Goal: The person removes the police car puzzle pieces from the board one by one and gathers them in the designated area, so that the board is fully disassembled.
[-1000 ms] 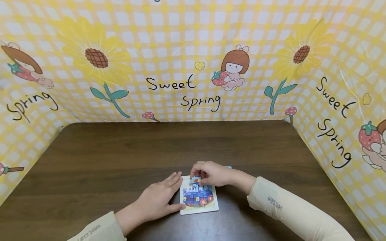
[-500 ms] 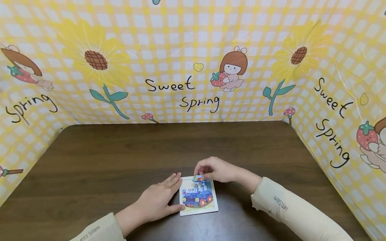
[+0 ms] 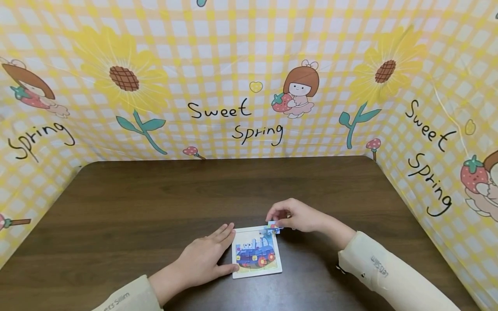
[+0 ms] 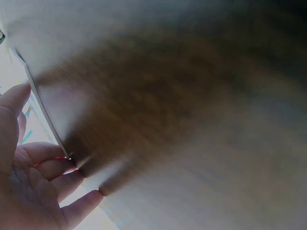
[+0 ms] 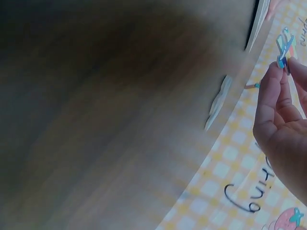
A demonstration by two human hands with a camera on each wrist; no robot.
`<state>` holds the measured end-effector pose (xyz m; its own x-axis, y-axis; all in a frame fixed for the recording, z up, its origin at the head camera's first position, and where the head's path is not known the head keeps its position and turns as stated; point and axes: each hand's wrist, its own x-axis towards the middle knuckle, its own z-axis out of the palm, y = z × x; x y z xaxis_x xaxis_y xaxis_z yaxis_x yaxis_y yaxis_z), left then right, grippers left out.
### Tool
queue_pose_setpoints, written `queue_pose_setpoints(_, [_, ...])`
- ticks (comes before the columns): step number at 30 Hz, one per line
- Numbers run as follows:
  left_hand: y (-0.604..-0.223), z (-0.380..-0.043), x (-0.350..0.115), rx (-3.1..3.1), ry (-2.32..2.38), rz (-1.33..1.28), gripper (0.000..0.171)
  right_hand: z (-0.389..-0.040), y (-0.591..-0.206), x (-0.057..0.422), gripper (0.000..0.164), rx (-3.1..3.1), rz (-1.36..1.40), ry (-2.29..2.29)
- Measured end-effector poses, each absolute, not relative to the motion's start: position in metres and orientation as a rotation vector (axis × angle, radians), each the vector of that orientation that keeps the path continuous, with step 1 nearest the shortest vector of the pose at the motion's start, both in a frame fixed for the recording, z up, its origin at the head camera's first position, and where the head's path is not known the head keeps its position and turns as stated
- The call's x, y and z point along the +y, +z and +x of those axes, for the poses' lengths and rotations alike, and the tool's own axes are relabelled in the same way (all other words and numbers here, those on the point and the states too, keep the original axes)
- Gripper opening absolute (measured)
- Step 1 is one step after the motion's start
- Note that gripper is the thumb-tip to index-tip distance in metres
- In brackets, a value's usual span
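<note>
A square jigsaw puzzle board (image 3: pixel 243 236) with a white frame lies on the table, showing a blue cartoon vehicle with red wheels. Bare white backing shows at its upper left. My left hand (image 3: pixel 198 258) rests flat with fingers straight, thumb and fingertips along the board's left edge; the left wrist view has the thumb (image 4: pixel 17 98) at that edge. Over the board's upper right corner, my right hand (image 3: pixel 297 216) pinches a colourful puzzle piece (image 3: pixel 272 225) between thumb and fingers. In the right wrist view the puzzle piece (image 5: pixel 285 47) is held up, tilted, off the table.
A flat, pale-edged piece with a wavy outline (image 5: pixel 219 102) lies on the table beyond the right hand. The brown wooden table (image 3: pixel 186 185) ends at a yellow checked cloth (image 3: pixel 218 65) hung behind it and along the sides.
My right hand has moved right with the puzzle piece, from over the upper middle of the board to its upper right corner. The left hand and the board have stayed in place.
</note>
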<state>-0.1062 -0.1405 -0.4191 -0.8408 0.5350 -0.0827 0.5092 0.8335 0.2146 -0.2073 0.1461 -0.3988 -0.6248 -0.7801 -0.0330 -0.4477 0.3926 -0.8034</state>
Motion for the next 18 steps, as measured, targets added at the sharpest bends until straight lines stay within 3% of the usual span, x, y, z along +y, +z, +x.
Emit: queue_pose_setpoints(18, [-0.42, -0.106, -0.14, 2.871, 0.283, 0.807, 0.085, -0.213, -0.403, 0.21, 0.016, 2.389, -0.995, -1.149])
